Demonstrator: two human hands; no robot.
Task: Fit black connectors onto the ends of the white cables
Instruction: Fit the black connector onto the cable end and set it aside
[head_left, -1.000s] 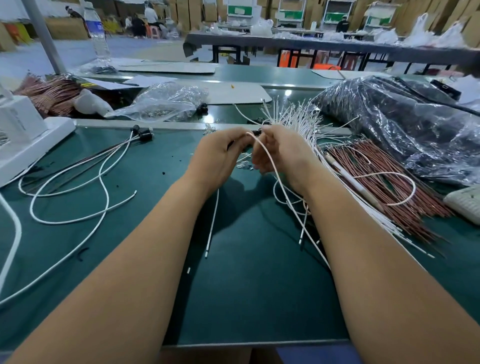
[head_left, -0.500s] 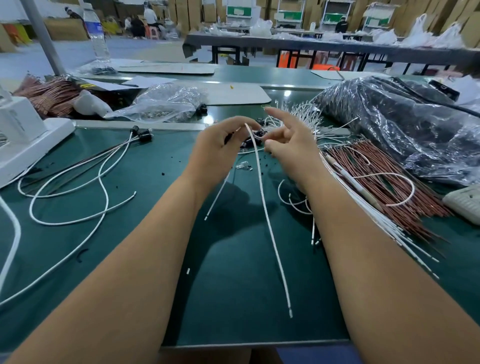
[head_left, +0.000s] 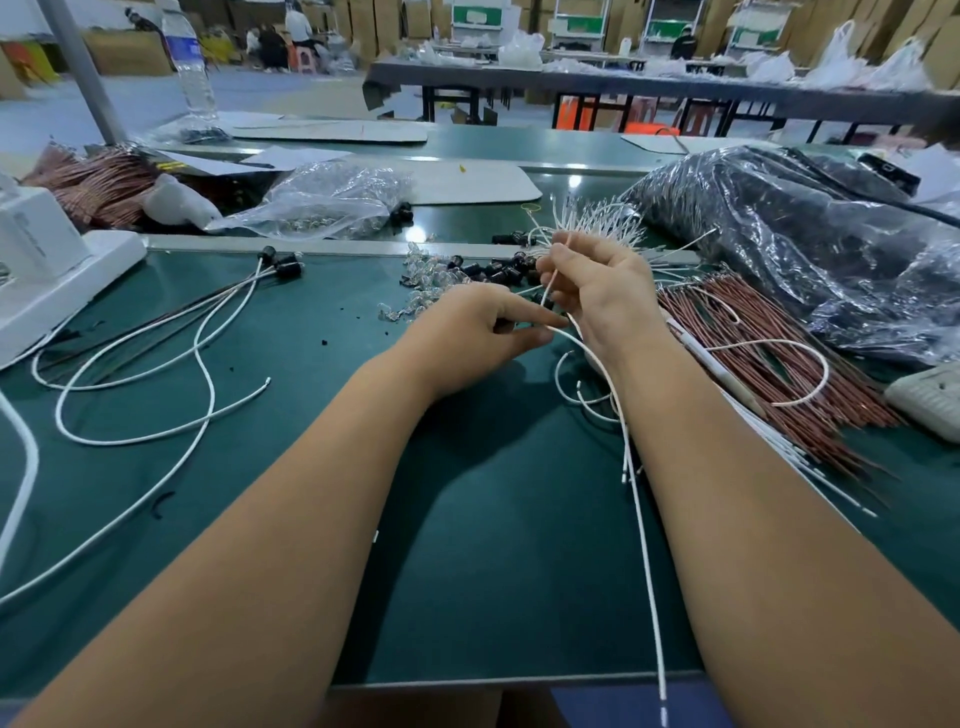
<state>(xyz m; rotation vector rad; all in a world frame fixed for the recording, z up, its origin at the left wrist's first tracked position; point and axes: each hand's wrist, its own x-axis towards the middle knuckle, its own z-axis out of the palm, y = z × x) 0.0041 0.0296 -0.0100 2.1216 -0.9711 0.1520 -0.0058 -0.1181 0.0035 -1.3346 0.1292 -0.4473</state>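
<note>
Your right hand (head_left: 597, 291) pinches a white cable (head_left: 631, 467) upright while your left hand (head_left: 478, 332) grips something dark (likely a connector); steady the tip just beside the far connector pile (head_left: 493, 270).

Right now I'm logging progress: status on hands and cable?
Right hand pinches white cable. Left hand grips small dark piece, likely a connector. Loose black connectors just beyond. Nothing blocking.

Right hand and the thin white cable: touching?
Touching. The head view shows the right hand pinching the thin white cable between thumb and fingers, its upper end sticking out above them.
</note>
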